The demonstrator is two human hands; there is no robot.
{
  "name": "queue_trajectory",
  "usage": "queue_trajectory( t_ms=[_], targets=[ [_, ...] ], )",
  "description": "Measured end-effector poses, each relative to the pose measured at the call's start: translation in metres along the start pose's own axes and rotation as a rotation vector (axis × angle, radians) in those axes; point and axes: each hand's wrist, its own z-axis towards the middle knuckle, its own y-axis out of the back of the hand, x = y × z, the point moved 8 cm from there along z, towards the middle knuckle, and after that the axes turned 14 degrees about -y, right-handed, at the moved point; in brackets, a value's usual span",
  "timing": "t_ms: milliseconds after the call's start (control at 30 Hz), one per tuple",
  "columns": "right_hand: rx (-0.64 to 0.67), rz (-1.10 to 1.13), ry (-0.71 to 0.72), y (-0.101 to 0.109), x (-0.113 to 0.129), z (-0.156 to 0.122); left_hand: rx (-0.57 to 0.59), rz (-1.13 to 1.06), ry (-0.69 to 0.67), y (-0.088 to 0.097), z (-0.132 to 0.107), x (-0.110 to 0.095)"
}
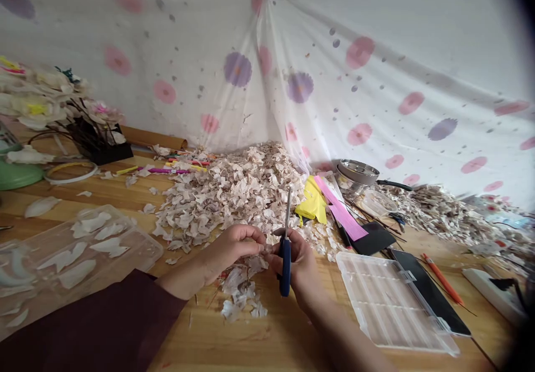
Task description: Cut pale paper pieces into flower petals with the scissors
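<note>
My right hand [297, 260] is closed around scissors [285, 266] with blue handles, their blades pointing up and away from me. Right beside it, the fingers of my left hand [236, 246] are pinched together. Whatever lies between those fingertips is too small and covered to name. Below both hands is a small heap of whitish, petal-like flakes [242, 294] on the wooden table [217, 338]. Just beyond my hands rises a large pile of similar cream flakes [238, 193].
An open clear box [142, 244] with larger flakes lies left; a compartment case [388, 305] is at right. Nearby are yellow paper [312, 202], pink strips [345, 216], a metal pan [355, 174], an orange pen [443, 278] and a power strip [489, 294]. Handmade flowers [42, 101] stand back left.
</note>
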Motion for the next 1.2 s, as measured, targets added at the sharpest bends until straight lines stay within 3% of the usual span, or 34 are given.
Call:
queue_trajectory(
  t_ms=[300,533,733,1200],
  targets=[
    [-0.010,-0.016,0.040,0.000,0.006,-0.002,0.092,0.119,-0.031,-0.005,-0.001,-0.018],
    [0.002,-0.049,0.042,-0.001,0.003,-0.003,0.040,0.130,-0.074,-0.002,0.001,-0.024],
    [-0.073,0.028,0.085,0.007,0.006,-0.005,0.015,0.097,-0.087,-0.004,0.000,-0.019],
    [-0.009,-0.065,0.068,0.002,-0.003,0.002,-0.073,0.074,-0.102,0.001,-0.001,-0.021]
  ],
)
